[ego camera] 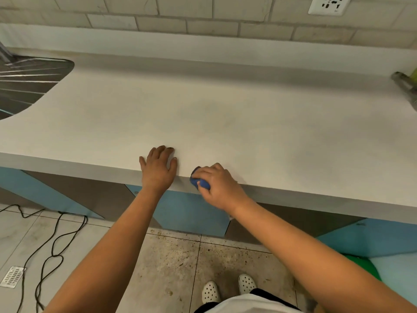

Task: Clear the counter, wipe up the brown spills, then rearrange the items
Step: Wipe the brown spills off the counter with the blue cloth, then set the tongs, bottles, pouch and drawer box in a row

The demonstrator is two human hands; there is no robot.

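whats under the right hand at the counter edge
A blue cloth, bunched and gripped by the right hand at the front edge of the counter. Only its left part shows; the rest, and the counter beneath it, is covered.

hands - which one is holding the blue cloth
The right hand: its fingers curl round the blue cloth at the counter's front edge. The left hand holds nothing and lies flat on the counter beside it.

Surface: flat white matte tabletop (203, 114) | Resting on it: small blue cloth (198, 180) at front edge | Inset: steel sink (27, 82) far left
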